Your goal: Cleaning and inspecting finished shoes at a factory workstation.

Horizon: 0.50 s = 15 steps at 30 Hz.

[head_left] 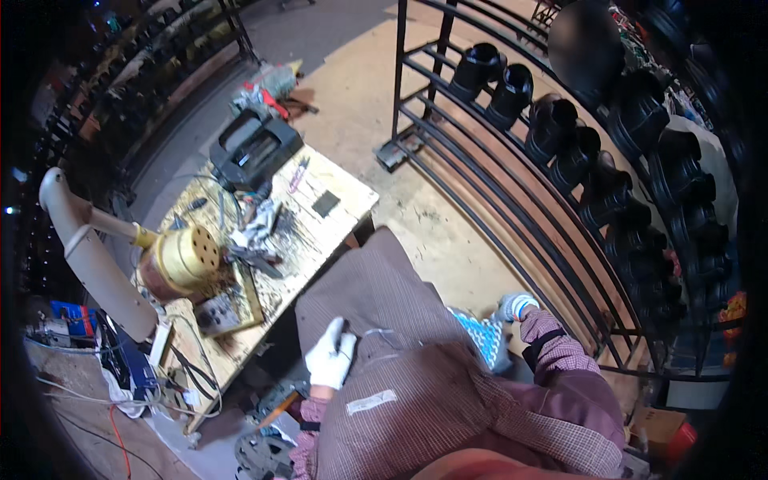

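My left hand [330,358], in a white glove, lies against the brown striped apron [392,276] over my lap. Its fingers point away from me, partly spread, with nothing seen in them. On the right, my right hand [516,306], also gloved, is stretched out low beside the shoe rack. It is right at the upper edge of a blue-and-white woven piece [482,336], partly covered by the apron. The fingers of that hand are too small and blurred to show whether they grip it.
At left stands a littered wooden workbench [352,192] with a black tool case [254,148], a yellow perforated cylinder [188,254] and a jointed pale arm [104,260]. A black metal rack [456,152] holds several black shoes [552,128]. Cables [120,440] trail at lower left.
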{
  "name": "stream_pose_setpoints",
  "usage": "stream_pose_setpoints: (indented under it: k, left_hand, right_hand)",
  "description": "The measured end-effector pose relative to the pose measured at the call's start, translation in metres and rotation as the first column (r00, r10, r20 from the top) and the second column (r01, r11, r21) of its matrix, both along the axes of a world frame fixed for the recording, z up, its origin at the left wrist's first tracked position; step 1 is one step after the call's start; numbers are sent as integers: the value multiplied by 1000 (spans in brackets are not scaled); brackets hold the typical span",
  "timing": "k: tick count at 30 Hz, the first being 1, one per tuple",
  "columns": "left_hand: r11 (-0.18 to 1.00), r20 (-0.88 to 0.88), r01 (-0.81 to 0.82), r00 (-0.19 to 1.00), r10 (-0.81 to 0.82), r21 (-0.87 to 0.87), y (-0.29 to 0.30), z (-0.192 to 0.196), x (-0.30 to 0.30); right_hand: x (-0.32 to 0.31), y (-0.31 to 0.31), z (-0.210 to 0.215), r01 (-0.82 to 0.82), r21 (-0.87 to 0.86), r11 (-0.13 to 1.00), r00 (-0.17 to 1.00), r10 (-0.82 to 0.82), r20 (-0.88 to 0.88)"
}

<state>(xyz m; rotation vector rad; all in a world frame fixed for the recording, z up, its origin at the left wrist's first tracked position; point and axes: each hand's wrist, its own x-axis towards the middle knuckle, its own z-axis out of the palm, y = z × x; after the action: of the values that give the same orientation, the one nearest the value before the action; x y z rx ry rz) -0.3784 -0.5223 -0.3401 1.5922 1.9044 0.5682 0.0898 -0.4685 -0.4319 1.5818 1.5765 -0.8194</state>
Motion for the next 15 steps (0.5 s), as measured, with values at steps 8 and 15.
stream_pose_setpoints:
  k: [8, 15]
  left_hand:
    - [992, -78, 116, 991, -113, 45, -4, -1, -20]
    - [954, -47, -55, 996, 72, 296, 2, 32, -27]
  right_hand:
    - [-89, 255, 185, 151, 941, 303, 932, 274, -238]
    - [-80, 423, 245, 427, 869, 248, 883, -319, -343]
